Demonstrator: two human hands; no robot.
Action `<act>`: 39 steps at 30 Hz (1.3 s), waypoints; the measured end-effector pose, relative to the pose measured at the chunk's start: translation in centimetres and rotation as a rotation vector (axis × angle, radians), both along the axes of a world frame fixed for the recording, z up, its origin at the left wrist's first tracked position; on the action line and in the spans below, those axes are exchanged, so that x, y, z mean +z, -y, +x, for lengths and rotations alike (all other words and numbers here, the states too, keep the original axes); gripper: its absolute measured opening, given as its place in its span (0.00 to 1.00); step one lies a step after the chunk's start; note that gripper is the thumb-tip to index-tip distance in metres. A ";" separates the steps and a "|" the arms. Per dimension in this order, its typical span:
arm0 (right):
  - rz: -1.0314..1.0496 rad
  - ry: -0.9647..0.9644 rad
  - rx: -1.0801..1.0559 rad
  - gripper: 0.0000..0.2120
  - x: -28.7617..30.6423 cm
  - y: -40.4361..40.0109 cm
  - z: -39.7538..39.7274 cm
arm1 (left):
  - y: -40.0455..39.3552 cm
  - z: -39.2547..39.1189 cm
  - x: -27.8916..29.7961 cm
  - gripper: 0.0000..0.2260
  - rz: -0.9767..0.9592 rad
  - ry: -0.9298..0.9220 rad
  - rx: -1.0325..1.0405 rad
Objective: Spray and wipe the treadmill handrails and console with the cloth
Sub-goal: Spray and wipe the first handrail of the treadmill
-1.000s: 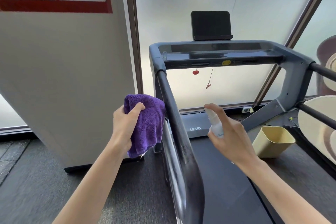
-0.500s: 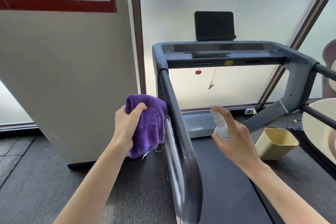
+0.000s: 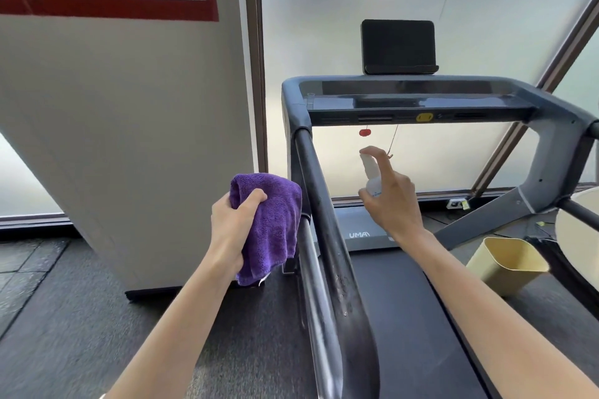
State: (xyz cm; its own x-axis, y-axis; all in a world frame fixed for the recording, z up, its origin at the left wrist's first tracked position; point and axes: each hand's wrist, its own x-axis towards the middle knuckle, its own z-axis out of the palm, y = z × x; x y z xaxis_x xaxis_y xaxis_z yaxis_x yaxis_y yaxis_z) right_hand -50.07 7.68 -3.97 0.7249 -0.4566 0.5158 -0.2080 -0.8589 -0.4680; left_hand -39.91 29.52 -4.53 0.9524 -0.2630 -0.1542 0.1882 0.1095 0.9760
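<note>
yellow bin (image 3: 505, 264) right of belt (image 3: 405, 317) — white panel (image 3: 129, 139) left.

Purple cloth (image 3: 275, 220); white spray bottle (image 3: 372, 180); pale yellow bin (image 3: 505, 266); dark grey handrail (image 3: 327, 220).

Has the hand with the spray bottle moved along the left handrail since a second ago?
Yes. The right hand has carried the spray bottle up beside the left handrail, closer to the console.

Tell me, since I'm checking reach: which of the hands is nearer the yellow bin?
Right. The right hand holds the spray bottle up-left of the yellow bin; the left hand is beyond the handrail.
</note>
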 end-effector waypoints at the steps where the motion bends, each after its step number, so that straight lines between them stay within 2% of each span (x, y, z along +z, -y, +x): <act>1: -0.005 0.015 0.000 0.30 -0.1 0.0 0.2 | 0.1 0.2 -0.1 0.06 0.001 -0.003 0.000; 7: -0.037 0.038 -0.028 0.34 0.0 0.6 1.4 | 0.8 1.2 -0.3 0.04 -0.014 -0.005 -0.001; 12: 0.000 0.035 -0.034 0.34 -0.2 1.1 1.9 | 1.4 2.7 0.3 0.05 -0.137 -0.034 0.004; 18: 0.062 -0.171 0.003 0.32 0.0 1.9 3.4 | 1.9 4.7 0.4 0.08 -0.177 -0.050 -0.045; 25: 0.099 -0.055 0.026 0.32 1.1 1.6 4.6 | 3.4 5.8 0.2 0.06 -0.275 -0.040 -0.043; 30: 0.139 -0.014 0.017 0.30 0.5 1.8 3.9 | 8.8 7.5 1.3 0.09 -0.178 0.142 -0.215; 34: 0.145 -0.003 0.005 0.30 -0.1 2.1 3.4 | 11.5 6.8 -0.2 0.14 0.021 0.326 -0.367; 37: 0.158 0.029 0.001 0.31 -0.6 2.5 3.2 | 10.6 5.4 -1.4 0.15 0.041 0.319 -0.425; 39: 0.180 0.055 0.004 0.32 -1.0 2.7 3.2 | 9.9 4.8 -1.9 0.15 -0.001 0.248 -0.373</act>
